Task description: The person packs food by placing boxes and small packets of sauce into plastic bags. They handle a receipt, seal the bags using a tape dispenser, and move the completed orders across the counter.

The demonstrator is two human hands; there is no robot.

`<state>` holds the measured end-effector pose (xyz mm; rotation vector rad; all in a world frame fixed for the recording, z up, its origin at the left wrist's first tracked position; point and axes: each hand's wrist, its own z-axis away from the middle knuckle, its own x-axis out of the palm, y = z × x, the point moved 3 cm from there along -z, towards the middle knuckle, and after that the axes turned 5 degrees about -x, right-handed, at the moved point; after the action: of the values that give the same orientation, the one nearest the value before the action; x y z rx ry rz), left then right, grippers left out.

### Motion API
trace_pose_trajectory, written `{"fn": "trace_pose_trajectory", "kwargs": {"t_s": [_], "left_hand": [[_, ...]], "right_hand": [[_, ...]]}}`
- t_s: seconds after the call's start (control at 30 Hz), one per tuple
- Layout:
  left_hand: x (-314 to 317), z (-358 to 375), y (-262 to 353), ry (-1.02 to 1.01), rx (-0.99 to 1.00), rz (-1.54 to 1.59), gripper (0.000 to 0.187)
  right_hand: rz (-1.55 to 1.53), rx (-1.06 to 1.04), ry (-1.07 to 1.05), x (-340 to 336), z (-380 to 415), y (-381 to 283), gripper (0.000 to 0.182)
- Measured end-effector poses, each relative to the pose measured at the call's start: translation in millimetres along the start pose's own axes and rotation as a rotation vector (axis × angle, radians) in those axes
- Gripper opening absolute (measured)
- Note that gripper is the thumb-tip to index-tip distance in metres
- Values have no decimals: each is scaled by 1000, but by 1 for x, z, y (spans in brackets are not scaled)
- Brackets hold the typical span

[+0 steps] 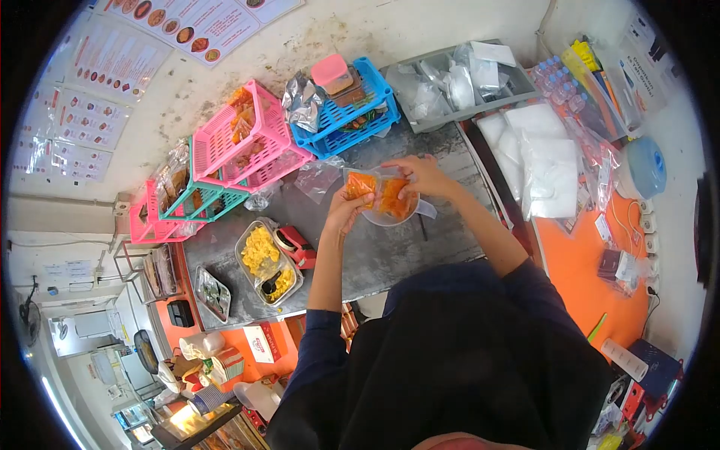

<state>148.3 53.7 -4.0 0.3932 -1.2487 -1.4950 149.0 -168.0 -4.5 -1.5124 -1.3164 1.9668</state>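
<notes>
You can't make out a word anywhere here. Your menu sheets [191, 28] on the wall, the poster [643, 71] at the right and the red-and-white box [262, 343] all carry print, too small or blurred to read.

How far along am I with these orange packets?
The orange packets already look filled. They're in hand now, gripped by your left hand and right hand over the white tub. What's left is unclear: similar orange food sits in the pink basket, but I can't tell whether it's finished or waiting.
</notes>
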Motion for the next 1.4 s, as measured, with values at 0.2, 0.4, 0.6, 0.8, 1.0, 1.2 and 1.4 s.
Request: {"fn": "trace_pose_trajectory", "kwargs": {"t_s": [0.2,0.4,0.6,0.8,1.0,1.2,1.4], "left_hand": [[18,-5,-9,214,86,-66,34],[37,0,-2,102,69,139,26],[26,4,15,115,171,-318,22],[29,-1,41,92,137,-888,27],[42,1,58,40,39,-1445,32],[43,-9,35,14,162,-1162,24],[25,-3,45,96,353,-1129,17]], "right_hand": [[3,115,202,-15,12,-15,78],[-463,-106,202,-10,11,-9,71],[-385,-50,347,-17,15,-35,68],[-209,-144,326,-6,7,-42,58],[-227,-178,328,-8,11,-48,55],[-270,-169,332,-10,12,-46,51],[-390,-105,440,-23,21,-33,43]]}}
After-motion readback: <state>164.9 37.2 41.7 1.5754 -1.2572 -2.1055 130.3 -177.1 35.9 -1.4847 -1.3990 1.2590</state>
